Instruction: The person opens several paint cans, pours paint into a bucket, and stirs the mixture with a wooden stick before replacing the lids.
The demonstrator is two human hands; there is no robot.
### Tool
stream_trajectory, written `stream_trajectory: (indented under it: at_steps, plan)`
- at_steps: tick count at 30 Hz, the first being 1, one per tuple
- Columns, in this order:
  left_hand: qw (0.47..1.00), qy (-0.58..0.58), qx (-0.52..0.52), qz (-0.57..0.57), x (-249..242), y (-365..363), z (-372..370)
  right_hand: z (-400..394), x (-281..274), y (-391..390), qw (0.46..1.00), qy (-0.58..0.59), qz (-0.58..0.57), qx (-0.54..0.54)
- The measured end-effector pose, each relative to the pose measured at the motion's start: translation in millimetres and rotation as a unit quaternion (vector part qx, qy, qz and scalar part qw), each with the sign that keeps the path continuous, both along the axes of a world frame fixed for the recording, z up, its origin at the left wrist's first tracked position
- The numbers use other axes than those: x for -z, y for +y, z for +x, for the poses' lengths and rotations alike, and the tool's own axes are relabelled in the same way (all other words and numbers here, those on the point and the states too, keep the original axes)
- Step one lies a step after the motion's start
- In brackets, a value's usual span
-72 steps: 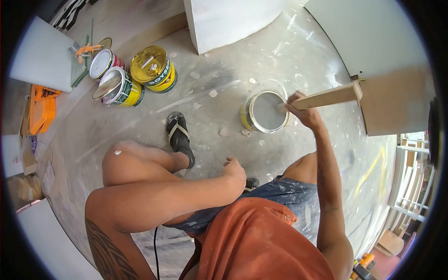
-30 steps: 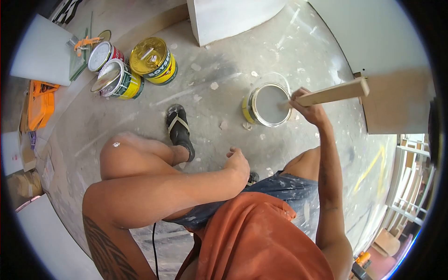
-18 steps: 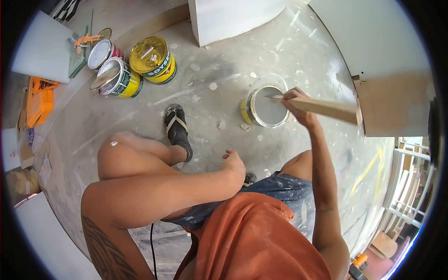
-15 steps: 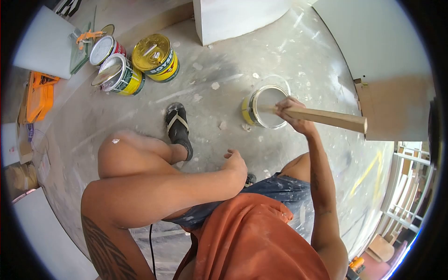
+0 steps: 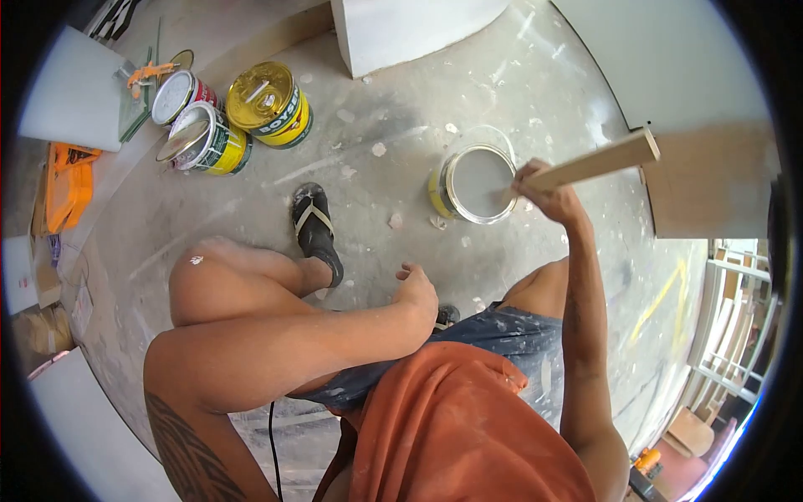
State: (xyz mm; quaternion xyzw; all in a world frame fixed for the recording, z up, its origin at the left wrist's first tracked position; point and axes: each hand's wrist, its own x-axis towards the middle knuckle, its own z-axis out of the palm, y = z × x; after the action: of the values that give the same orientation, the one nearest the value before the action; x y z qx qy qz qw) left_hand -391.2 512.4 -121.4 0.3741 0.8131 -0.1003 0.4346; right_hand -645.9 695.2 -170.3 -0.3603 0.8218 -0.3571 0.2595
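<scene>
While right fingers (image 5: 527,170) clasp a wooden stick (image 5: 598,160) jutting past them, open can (image 5: 439,194) just beside, left fingers (image 5: 409,272) half-curled

Right of centre, a stick (image 5: 598,161) of pale bare wood looks matt and flat-sided. At centre right, an open can (image 5: 442,194) has a shiny metal rim around a smooth grey liquid (image 5: 485,180). Upper left, a lidded can (image 5: 293,125) wears a glossy, gold-toned metal top. The floor (image 5: 368,184) is hard and grey, blotched with pale marks. Bottom centre, soft cloth: a creased, matt orange shirt (image 5: 460,418) and paint-flecked dark shorts (image 5: 519,330).
</scene>
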Motion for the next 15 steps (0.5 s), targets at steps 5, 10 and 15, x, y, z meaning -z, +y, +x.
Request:
stream_trajectory:
  at_steps: [5, 10, 15]
  plan:
    - [0.999, -0.018, -0.023, 0.02, 12, 4, -1, 18, 12, -31, 0.991, 0.107, -0.08, -0.011]
    - [0.999, 0.03, -0.009, -0.014, 5, 3, -4, -1, 1, -1, 0.999, -0.017, -0.031, -0.003]
    - [1.0, 0.016, -0.014, 0.002, 3, 4, -8, 21, 13, -30, 0.992, 0.11, -0.067, -0.001]
